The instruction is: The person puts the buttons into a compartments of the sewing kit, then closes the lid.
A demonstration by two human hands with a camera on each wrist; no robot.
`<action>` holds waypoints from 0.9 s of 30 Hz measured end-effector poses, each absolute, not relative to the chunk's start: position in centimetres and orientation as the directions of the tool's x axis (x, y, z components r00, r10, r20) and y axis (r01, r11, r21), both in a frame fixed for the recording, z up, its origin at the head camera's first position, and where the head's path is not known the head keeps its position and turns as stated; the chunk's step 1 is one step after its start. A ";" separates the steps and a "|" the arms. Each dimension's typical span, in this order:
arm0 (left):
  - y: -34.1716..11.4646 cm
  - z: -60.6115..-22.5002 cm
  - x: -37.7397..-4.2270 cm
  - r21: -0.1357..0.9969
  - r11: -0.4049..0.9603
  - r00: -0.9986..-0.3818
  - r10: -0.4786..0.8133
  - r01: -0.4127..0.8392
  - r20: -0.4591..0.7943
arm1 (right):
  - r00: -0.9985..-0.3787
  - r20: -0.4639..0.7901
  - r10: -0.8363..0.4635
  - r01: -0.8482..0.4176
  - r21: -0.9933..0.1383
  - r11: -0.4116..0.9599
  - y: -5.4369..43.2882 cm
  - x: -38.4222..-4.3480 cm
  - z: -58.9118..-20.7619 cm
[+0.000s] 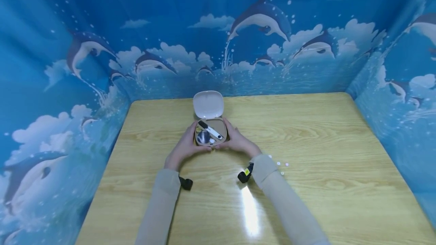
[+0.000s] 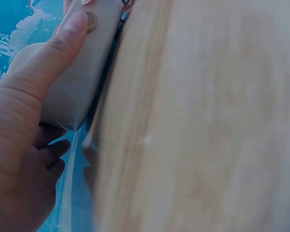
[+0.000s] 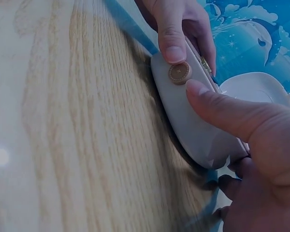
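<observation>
A small pale box [image 1: 220,124] with rounded corners is at the far middle of the table, its white lid [image 1: 208,104] raised at the back. Inside lie a slim white stick-like item with a black end [image 1: 211,130], a dark rounded piece [image 1: 203,137] and some small gold and white bits. My left hand [image 1: 184,147] grips the box's left side and my right hand [image 1: 239,142] its right side. Both thumbs rest on the front wall, beside a round brown button-like clasp [image 3: 180,73], as the right wrist view shows. Fingers behind the box are partly hidden.
Several tiny pale discs [image 1: 278,163] lie on the wood-grain table [image 1: 334,154] near the right sleeve. A blue curtain with dolphins [image 1: 190,59] closes off the back and both sides. Black wrist cameras [image 1: 186,183] hang below the wrists. A bright reflection shows at the front.
</observation>
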State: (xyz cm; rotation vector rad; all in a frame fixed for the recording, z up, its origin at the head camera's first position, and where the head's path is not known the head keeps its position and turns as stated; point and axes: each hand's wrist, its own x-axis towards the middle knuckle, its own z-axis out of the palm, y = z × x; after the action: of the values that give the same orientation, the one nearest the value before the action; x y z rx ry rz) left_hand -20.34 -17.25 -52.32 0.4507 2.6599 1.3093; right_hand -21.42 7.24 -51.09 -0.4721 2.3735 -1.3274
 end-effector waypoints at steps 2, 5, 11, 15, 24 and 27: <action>-17.2 -52.3 -20.1 0.788 0.583 -0.945 0.326 0.199 -0.002 | -0.868 -0.155 -0.471 -0.118 -0.858 0.500 7.2 -21.2 -51.1; -17.2 -52.3 -19.8 0.778 0.596 -0.946 0.323 0.196 -0.009 | -0.867 -0.150 -0.474 -0.127 -0.854 0.504 7.3 -20.8 -51.1; -17.0 -52.2 -19.1 0.767 0.607 -0.942 0.334 0.209 -0.008 | -0.862 -0.158 -0.482 -0.126 -0.853 0.506 7.5 -19.9 -51.1; -16.8 -52.2 -18.5 0.762 0.603 -0.938 0.348 0.235 0.014 | -0.856 -0.174 -0.488 -0.126 -0.844 0.522 7.6 -19.4 -51.1; -16.1 -52.1 -17.2 0.752 0.619 -0.943 0.334 0.229 0.012 | -0.855 -0.168 -0.491 -0.131 -0.845 0.518 8.1 -17.9 -50.6; -15.8 -52.1 -16.6 0.746 0.626 -0.944 0.330 0.226 0.009 | -0.853 -0.149 -0.500 -0.146 -0.852 0.502 8.4 -17.3 -50.6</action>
State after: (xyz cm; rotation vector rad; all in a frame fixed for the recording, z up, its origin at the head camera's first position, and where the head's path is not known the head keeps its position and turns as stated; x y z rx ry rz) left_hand -16.57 -15.79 -52.11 0.4671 2.7151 1.2189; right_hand -17.31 8.40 -50.62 -0.5364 2.3720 -1.2935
